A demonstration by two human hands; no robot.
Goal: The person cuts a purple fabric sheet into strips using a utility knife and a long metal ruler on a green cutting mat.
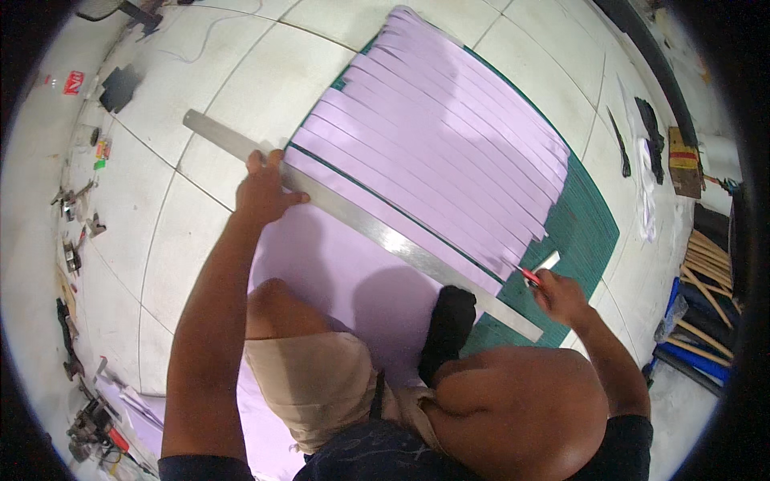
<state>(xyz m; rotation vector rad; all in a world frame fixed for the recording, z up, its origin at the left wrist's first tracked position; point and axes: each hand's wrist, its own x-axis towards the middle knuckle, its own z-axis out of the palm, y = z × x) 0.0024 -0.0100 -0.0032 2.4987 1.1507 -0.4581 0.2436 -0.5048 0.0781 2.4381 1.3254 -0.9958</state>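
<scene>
Lilac sheet (353, 252), cloth or thin foam, I cannot tell which, lies under the steel ruler (345, 213) and spreads out on the side near the knees. On the ruler's far side, the lilac strips (433, 152) lie next to each other on the green cutting mat (589, 216).

The left hand (269, 188) is on the ruler near its left end, thumb and fingers spread, pushing down and not wrapped around anything. Near the ruler's right end, the right hand (561, 297) has its fingers curled tight around a red-handled cutter (532, 276). A foot in a black sock (449, 321) seems to rest on the ruler's near edge.

The sheet looks light, soft and floppy, so it could slide or crease if tugged. It is best held flat with a spread palm close to the ruler. The thin strips may stretch or tear, so lift them gently with both ends held.
</scene>
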